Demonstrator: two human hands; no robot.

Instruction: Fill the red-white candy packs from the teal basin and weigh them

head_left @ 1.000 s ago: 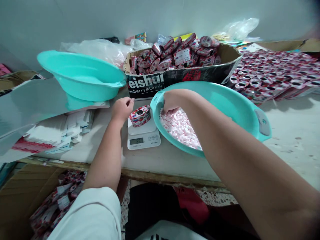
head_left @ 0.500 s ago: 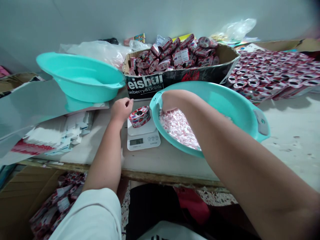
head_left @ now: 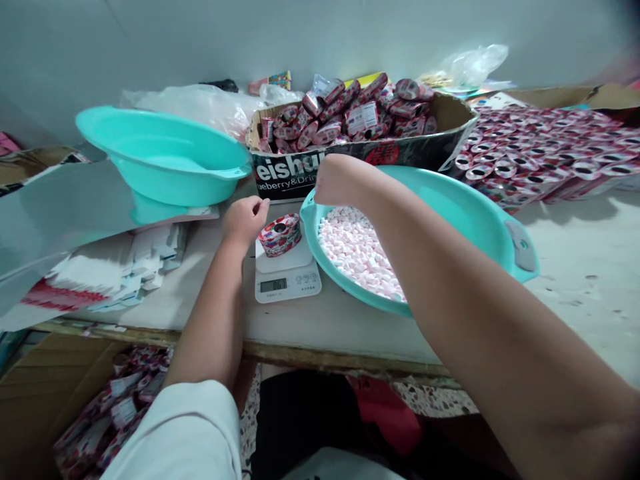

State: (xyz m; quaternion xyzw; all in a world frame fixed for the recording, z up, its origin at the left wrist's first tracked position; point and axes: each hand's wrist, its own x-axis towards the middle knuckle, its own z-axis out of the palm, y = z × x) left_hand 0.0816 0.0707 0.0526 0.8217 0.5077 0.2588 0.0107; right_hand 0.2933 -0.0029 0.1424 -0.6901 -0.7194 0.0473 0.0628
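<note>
A small red-and-white printed candy box stands on a white digital scale that reads about 86. My left hand rests just left of the box with its fingers curled in, nothing visible in them. My right hand is closed and raised above the left rim of a teal basin holding a heap of small pink-and-white candies. What the right fingers hold is hidden.
A second teal basin sits at the back left on folded card sheets. A cardboard carton full of filled boxes stands behind the scale. Flat printed boxes cover the right. A box of packets lies below the table edge.
My right hand has lifted out of the candy heap, up and slightly left above the basin's rim. The left hand and the box on the scale stayed put.
</note>
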